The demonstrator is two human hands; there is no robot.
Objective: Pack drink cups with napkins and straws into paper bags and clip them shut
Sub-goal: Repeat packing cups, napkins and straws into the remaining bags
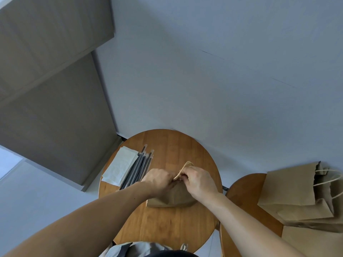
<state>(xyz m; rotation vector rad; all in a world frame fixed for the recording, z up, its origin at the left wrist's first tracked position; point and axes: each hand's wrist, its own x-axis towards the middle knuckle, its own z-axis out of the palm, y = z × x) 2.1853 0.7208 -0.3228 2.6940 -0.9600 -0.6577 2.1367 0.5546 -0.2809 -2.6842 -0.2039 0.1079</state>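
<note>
Pale wall and grey cabinet fill the background. Head view looks down on a round wood table (pixel 161 225). Brown paper bag (pixel 172 197) stands mid-table, top bunched. Left hand (pixel 157 179) and right hand (pixel 198 179) meet over its mouth, each grip clamped on the gathered paper edge, w/ the twine handles (pixel 186 165) sticking up between them. No clip visible, maybe hidden under fingers, can't tell. Contents hidden too. Straws (pixel 137 169) and napkins (pixel 120 166) lie just left of the bag, by the left wrist. Spare bags (pixel 293 191) sit on a 2nd table (pixel 243 184) at right.

Risks, imo:
- Paper tears if the fold gets squeezed too hard.
- Handles get caught in the fold, so a clip won't seat.
- Bag tips toward the near edge if pulled, and any cup inside could spill.
- Left forearm could sweep the straws off.
</note>
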